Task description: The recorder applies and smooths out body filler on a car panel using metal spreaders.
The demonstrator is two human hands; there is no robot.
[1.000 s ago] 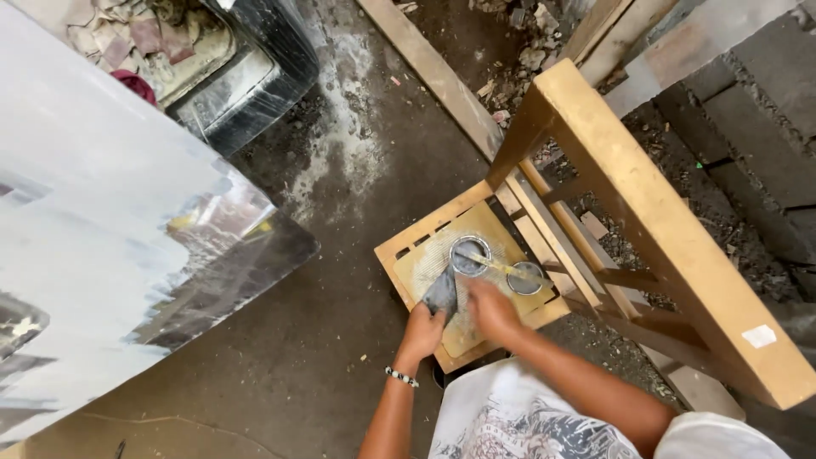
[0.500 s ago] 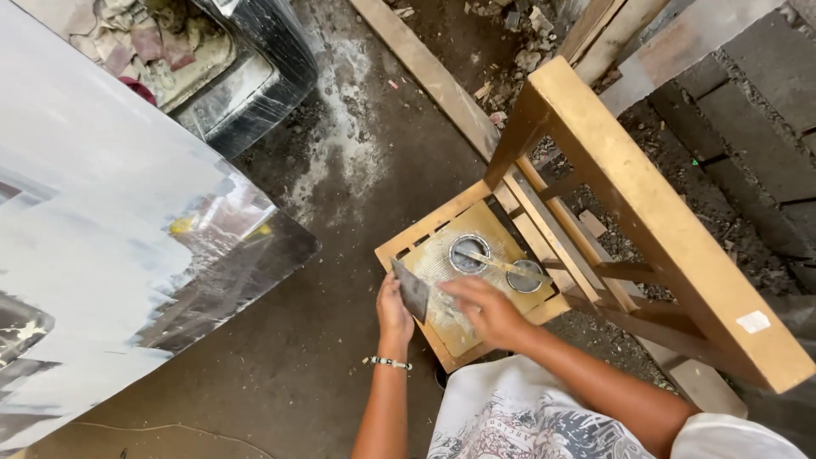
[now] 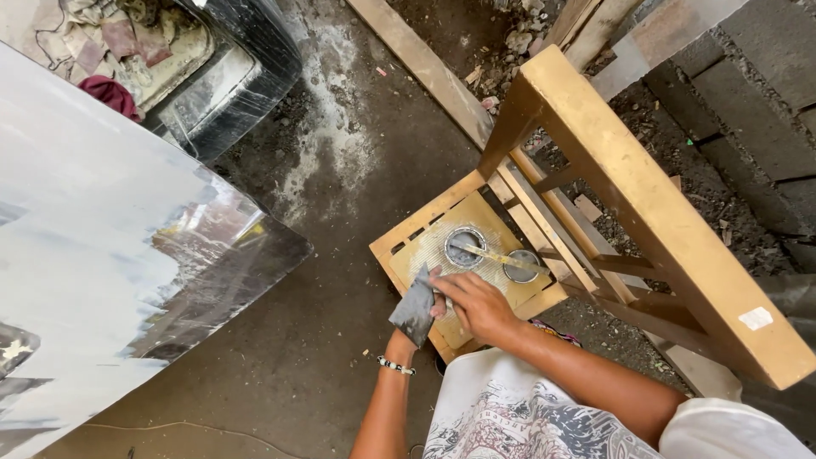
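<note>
Where both hands pressed together over the tray a second ago, now apart: left hand fingers pinching grey sandpaper sheet, right hand fingers curled loosely beside it, over wooden tray.

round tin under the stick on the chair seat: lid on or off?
Off. The round tin shows an open mouth with a bright rim and dark inside; the stick lies across it.

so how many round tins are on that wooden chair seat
2. One tin sits mid-seat; the other tin is to its right by the chair back, with a stick laid across both. None seems hidden.
</note>
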